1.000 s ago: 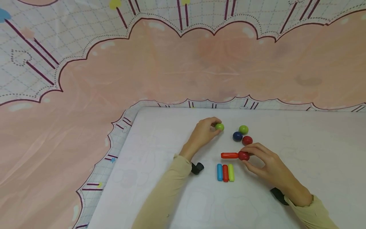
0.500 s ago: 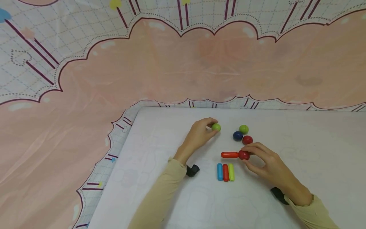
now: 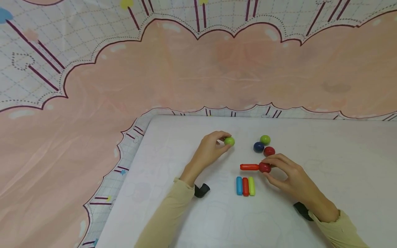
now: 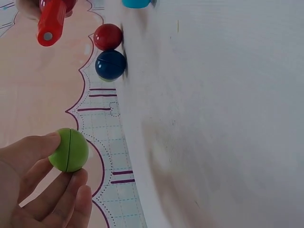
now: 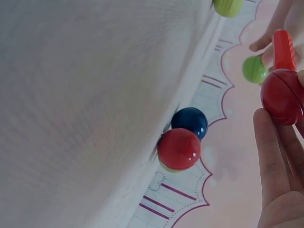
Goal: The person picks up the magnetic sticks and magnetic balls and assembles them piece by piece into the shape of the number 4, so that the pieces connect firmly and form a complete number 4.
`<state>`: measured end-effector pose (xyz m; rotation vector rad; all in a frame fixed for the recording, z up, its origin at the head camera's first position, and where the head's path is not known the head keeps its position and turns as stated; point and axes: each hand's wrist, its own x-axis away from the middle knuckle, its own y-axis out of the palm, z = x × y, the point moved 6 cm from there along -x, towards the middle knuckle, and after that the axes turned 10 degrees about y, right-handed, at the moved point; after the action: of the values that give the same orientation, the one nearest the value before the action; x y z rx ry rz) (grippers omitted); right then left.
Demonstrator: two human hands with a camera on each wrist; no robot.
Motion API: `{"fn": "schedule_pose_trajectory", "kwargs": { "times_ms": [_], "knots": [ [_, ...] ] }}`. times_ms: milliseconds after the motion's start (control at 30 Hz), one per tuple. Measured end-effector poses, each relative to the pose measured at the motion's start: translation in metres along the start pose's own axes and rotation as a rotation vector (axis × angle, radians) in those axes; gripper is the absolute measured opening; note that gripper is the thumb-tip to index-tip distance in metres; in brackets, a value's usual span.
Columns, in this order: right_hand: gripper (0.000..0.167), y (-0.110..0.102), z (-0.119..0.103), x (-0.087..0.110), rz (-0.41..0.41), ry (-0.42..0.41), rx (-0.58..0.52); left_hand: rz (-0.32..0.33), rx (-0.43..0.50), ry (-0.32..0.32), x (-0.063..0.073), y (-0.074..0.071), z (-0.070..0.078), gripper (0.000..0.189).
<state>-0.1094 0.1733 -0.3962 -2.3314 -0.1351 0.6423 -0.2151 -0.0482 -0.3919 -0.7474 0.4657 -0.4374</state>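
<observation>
My left hand (image 3: 208, 150) pinches a lime-green ball (image 4: 69, 150) with a seam around it between thumb and fingers, held up off the white table. On the right, my right hand (image 3: 291, 181) pinches a dark red ball (image 5: 283, 97) between thumb and fingertips. A red rod (image 3: 249, 167) is joined to that ball and points left, toward the other hand. In the left wrist view the rod's free end shows a small grey disc. The green ball and the rod are apart.
Beyond the right hand, a green ball (image 3: 265, 139), a blue ball (image 3: 258, 147) and a red ball (image 3: 269, 151) lie clustered on the white table (image 3: 173, 137). Nearer lie a blue rod (image 3: 239, 186), a red rod (image 3: 245, 186) and a yellow rod (image 3: 252, 186), side by side.
My left hand has drawn to the left and slightly nearer with the green ball in its fingers. The right hand, with its red ball and rod, has stayed almost still.
</observation>
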Motion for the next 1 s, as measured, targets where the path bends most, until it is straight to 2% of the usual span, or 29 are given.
{"fn": "schedule_pose_trajectory", "kwargs": {
  "times_ms": [300, 467, 600, 767, 1000],
  "knots": [
    [0.047, 0.001, -0.001, -0.001, -0.003, -0.002, -0.001, 0.011, 0.040, -0.004, 0.015, -0.007, 0.001, 0.032],
    [0.047, 0.002, -0.001, -0.001, -0.003, 0.003, 0.001, 0.027, 0.042, 0.018, 0.026, -0.011, 0.001, 0.030],
    [0.032, 0.003, -0.001, -0.001, -0.005, 0.009, 0.013, 0.036, 0.037, 0.024, 0.037, -0.013, -0.002, 0.029],
    [0.055, 0.003, -0.003, -0.002, -0.001, 0.027, 0.030, 0.052, 0.045, 0.023, 0.048, -0.017, -0.005, 0.030],
    [0.053, 0.005, -0.003, -0.002, 0.002, 0.049, 0.043, 0.056, 0.038, 0.039, 0.057, -0.020, -0.005, 0.031]
  ]
}}
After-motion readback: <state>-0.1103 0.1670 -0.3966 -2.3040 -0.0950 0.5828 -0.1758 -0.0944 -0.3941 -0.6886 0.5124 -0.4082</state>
